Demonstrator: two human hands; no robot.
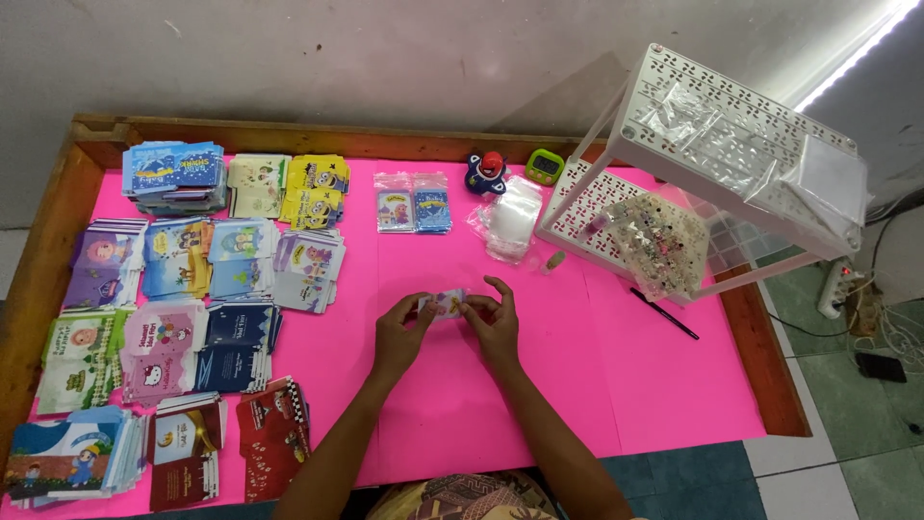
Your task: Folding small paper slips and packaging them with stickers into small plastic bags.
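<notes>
Pinching a small pale card (pixel 444 304) between them, the left hand (pixel 402 335) and right hand (pixel 493 323) meet over the middle of a bright pink table cover (pixel 539 404), seen from the head camera. The left thumb and forefinger are pressed together on the card's left edge; the right fingers (pixel 475 308) close on its right edge, with one finger curled up and clear. The card is held just above the cover, well apart from the stacks of printed envelopes (pixel 173 318) spread over the left side. The grip looks light, so the thin card could slip or crease if either hand pulls unevenly. Farther off lie two filled clear packets (pixel 413 203), a heap of empty clear sleeves (pixel 507 220) and a white perforated rack (pixel 712 164) at far right; a black pen (pixel 664 313) rests near the rack's foot, where a passing wrist could roll it.
</notes>
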